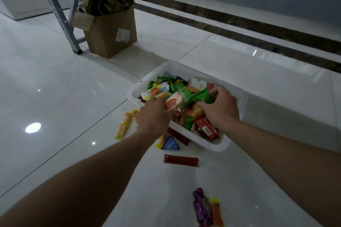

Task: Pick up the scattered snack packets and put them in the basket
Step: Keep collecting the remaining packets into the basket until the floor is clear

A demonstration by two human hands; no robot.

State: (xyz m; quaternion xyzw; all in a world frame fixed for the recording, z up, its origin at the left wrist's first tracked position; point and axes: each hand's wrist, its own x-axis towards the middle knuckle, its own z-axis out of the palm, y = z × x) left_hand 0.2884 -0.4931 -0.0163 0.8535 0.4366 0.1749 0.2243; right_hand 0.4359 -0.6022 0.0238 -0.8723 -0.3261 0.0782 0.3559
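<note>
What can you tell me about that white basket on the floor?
The basket is a shallow, white, rectangular tub with rounded corners, seemingly plastic. It sits flat on the glossy tiled floor, skewed to the tile lines, heaped with colourful snack packets. The left hand, gripping a cream packet, and right hand, gripping a green packet, reach over its near side.

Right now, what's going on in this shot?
A person is reaching both hands over a white basket on a tiled floor. The left hand holds a white packet with an orange label, and the right hand grips a green packet. Both are above the basket, which already holds many snacks. Left on the floor are a red stick packet, a blue triangular packet, yellow-orange packets and purple packets.
</note>
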